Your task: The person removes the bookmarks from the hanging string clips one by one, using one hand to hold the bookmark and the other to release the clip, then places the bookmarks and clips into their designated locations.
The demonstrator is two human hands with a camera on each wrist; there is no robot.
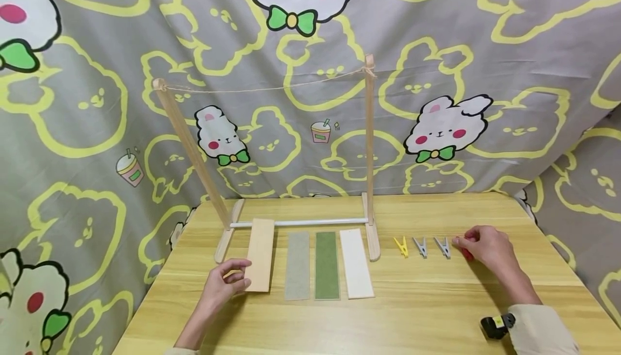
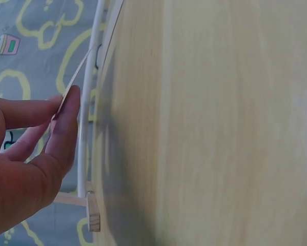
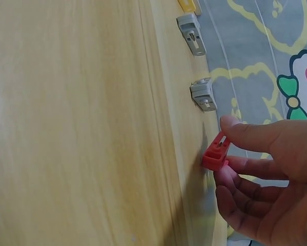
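My left hand (image 1: pixel 224 286) pinches a pale tan rectangular strip (image 1: pixel 260 255) by its left edge, thumb on one side and fingers on the other. In the left wrist view the strip (image 2: pixel 71 84) shows as a thin tilted edge between the fingertips. To its right lie a grey strip (image 1: pixel 297 266), a green strip (image 1: pixel 327 266) and a white strip (image 1: pixel 357 263). With thumb and fingers my right hand (image 1: pixel 490 250) pinches a red clothespin (image 3: pixel 216 154). Beside it on the table are two grey clothespins (image 1: pixel 442 247) and a yellow clothespin (image 1: pixel 401 246).
Behind the strips stands a wooden frame (image 1: pixel 370 145) with a string (image 1: pixel 262 90) tied across its top and a white rod (image 1: pixel 315 222) near its base. A patterned curtain (image 1: pixel 301 172) hangs behind the wooden table (image 1: pixel 412 312).
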